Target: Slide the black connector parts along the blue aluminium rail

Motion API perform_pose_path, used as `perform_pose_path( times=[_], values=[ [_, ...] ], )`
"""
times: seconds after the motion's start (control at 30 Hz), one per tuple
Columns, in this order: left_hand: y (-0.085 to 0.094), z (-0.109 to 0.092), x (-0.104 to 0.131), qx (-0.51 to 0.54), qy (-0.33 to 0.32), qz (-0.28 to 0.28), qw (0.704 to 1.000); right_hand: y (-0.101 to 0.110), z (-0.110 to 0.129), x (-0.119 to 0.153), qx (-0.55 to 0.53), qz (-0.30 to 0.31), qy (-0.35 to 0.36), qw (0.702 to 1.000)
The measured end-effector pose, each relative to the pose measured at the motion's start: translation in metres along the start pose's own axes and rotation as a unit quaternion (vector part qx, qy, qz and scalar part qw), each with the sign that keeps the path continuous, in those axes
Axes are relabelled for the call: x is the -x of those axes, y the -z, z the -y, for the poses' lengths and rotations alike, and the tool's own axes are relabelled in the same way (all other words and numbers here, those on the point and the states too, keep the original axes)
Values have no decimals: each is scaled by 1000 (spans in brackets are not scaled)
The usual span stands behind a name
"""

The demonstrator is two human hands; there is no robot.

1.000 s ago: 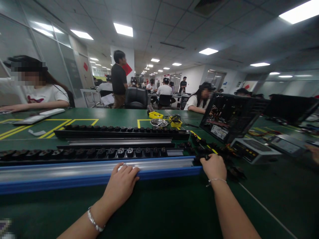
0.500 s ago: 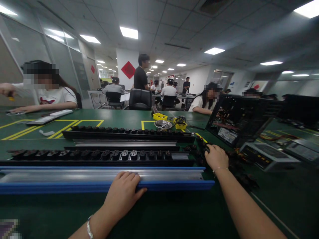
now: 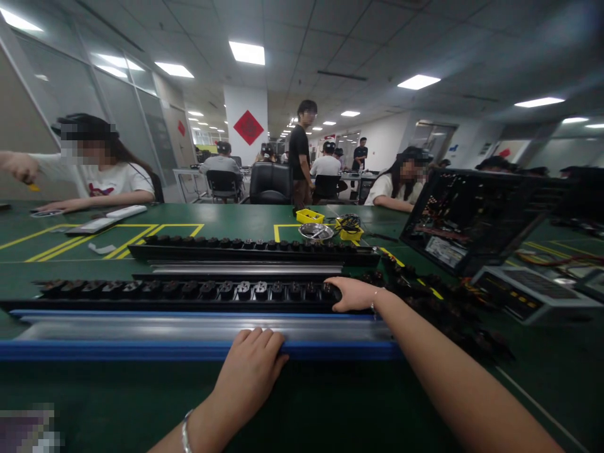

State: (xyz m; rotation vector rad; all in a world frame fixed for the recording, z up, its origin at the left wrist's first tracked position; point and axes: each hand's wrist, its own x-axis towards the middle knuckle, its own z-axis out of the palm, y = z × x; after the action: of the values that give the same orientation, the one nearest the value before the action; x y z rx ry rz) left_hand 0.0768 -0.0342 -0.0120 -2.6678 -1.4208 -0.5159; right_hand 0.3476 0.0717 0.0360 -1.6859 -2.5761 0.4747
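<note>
A person's left hand (image 3: 255,365) rests over the near edge of a long blue-edged rail (image 3: 117,330) on a green table (image 3: 141,402), its fingers close together and its thumb slightly apart against the rail's outer side. Beyond the rail, the right hand (image 3: 353,294) reaches across to the right end of a row of black sockets (image 3: 243,288), its thumb and fingers narrowly spaced around the last one; whether the socket bears against every finger cannot be told. The row stands in a long black tray (image 3: 189,307), just beyond the blue-edged rail and parallel to it. A second socket-filled tray (image 3: 264,257) lies farther toward the table's far edge, with a bare metal strip (image 3: 245,268) between the two. Dark parts (image 3: 476,327) lie heaped right of the rail, near a power supply (image 3: 533,296) and an open computer case (image 3: 472,226). A round metal dish (image 3: 316,232) and a yellow box (image 3: 310,216) sit near the far edge, where other people work beyond.
</note>
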Motion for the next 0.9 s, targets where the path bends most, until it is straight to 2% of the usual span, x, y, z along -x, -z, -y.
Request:
perform_pose_path(
  times=[0.1,0.2,0.4,0.63,0.77,0.9],
  values=[
    [0,-1,-1,-2,11,0,1000,-7,0,-3,64,-18,-9,998],
    [1,-2,-2,0,19,9,1000,-13,0,-4,79,-27,-22,996],
    [1,-3,-2,-3,24,33,999,-7,1,-2,88,-53,-39,994],
    [0,-1,-3,0,27,42,999,17,13,7,112,-69,-35,991],
    [-3,1,-6,-5,24,41,999,39,25,15,135,-71,-35,988],
    [-5,4,-11,-14,18,31,999,66,44,24,150,-48,-21,987]
  ],
)
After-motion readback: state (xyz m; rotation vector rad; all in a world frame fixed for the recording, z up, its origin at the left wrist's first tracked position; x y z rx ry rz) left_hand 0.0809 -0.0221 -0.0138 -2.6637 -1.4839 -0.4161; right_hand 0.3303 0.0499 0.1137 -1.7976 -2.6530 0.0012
